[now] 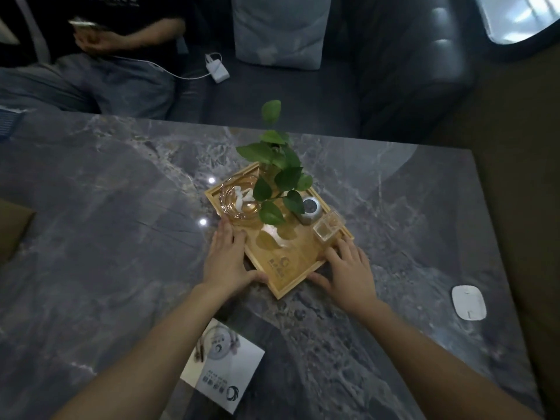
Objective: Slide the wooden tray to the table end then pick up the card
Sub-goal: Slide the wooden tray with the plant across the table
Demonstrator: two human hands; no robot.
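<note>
A wooden tray (291, 269) lies turned like a diamond in the middle of the grey marble table (106, 222). It carries a glass ashtray, a leafy green plant in a glass, a small round grey device and a clear box. My left hand (225, 259) grips the tray's near-left edge, thumb at the near corner. On the near-right edge my right hand (348, 271) holds the rim with fingers on top. A white printed card (222, 366) lies flat on the table nearer to me, partly under my left forearm.
A white oval device (468, 302) rests near the table's right edge. Beyond the far edge stands a dark sofa (394, 86) with a pale cushion (280, 30), a white charger (216, 68), and a seated person (100, 40) at the back left.
</note>
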